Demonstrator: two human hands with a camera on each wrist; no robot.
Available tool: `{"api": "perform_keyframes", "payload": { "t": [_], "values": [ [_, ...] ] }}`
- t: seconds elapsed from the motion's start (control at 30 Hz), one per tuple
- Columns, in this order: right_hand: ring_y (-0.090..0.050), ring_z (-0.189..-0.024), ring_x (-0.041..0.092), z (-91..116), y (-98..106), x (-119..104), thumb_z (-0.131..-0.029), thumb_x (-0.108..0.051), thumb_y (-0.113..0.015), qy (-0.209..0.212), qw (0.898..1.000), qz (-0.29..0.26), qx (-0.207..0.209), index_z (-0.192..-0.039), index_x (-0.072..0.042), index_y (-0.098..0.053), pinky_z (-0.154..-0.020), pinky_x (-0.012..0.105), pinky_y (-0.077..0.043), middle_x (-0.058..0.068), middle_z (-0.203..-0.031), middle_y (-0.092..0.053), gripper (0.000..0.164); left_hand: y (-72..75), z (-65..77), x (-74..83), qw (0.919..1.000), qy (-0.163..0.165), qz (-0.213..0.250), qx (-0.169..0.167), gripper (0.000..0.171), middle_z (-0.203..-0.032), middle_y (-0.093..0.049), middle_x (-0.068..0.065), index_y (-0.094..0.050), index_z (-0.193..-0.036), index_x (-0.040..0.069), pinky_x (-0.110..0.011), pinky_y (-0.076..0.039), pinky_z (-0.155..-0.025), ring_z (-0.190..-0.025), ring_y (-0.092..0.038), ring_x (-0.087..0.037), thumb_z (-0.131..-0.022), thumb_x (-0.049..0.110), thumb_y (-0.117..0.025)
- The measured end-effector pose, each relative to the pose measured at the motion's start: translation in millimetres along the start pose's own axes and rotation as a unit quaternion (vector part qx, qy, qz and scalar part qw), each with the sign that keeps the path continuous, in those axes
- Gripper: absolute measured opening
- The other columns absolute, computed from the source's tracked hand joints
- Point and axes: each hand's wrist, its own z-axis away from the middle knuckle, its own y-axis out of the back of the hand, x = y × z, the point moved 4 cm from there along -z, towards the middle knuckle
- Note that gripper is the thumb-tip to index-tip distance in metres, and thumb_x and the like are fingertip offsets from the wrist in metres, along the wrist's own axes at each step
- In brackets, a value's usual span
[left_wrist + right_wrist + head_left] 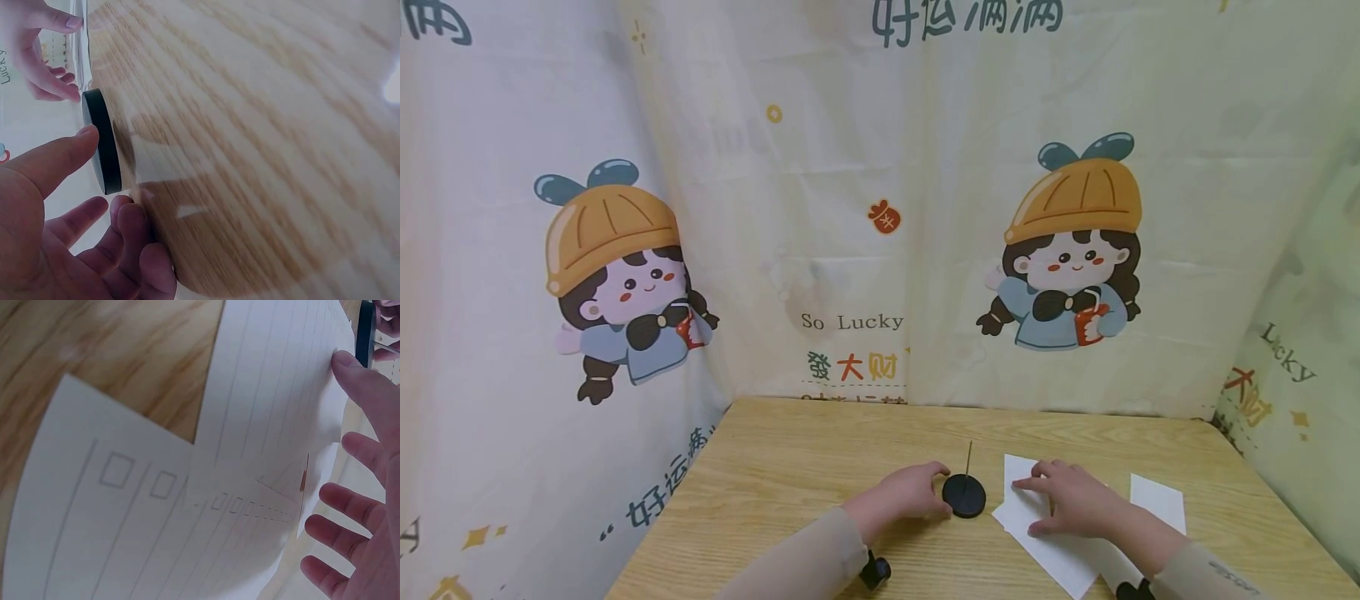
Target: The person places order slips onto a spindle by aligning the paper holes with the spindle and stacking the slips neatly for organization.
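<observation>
A bill spike with a round black base (964, 503) and a thin upright rod (969, 460) stands on the table. My left hand (908, 492) is at the left of the base. In the left wrist view the thumb (65, 153) lies against the base (103, 144), while the other fingers are loosely bent below it. Over several white paper slips (1060, 560) is my right hand (1078, 500), fingers spread. The right wrist view shows printed lines and small boxes on a slip (125, 506); the right thumb (359, 372) is at the edge of another slip (269, 381).
Another part of the paper (1159, 500) shows to the right of the right hand. The wooden table (790, 467) ends at the back against a printed cloth (820, 250), which also hangs at both sides.
</observation>
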Motion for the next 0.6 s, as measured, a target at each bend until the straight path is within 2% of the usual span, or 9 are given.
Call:
{"api": "perform_keyframes", "payload": {
  "t": [0.3, 0.6],
  "values": [
    [-0.053, -0.099, 0.022, -0.7, -5.1, 4.9, -0.074, -0.064, -0.075, -0.007, 1.0, -0.01, -0.001, -0.124, -0.026, -0.067, -0.083, 0.051, -0.043, -0.002, -0.112, -0.056, 0.063, -1.1, -2.3, 0.7, 1.0, 0.006, -0.007, 0.001, 0.058, -0.086, -0.059, 0.006, -0.059, -0.132, 0.023, -0.036, -0.046, -0.079, -0.079, -0.054, -0.012, -0.08, 0.036, -0.082],
    [-0.055, -0.098, 0.023, -3.0, -1.0, 3.1, -0.071, -0.058, -0.082, 0.004, 0.999, -0.041, 0.013, -0.116, -0.025, -0.066, -0.081, 0.052, -0.043, -0.002, -0.112, -0.056, 0.058, -3.6, -4.3, -0.8, 0.9998, 0.008, -0.017, 0.008, 0.055, -0.085, -0.058, 0.007, -0.06, -0.131, 0.023, -0.037, -0.046, -0.079, -0.079, -0.053, -0.012, -0.082, 0.038, -0.08]
  ]
}}
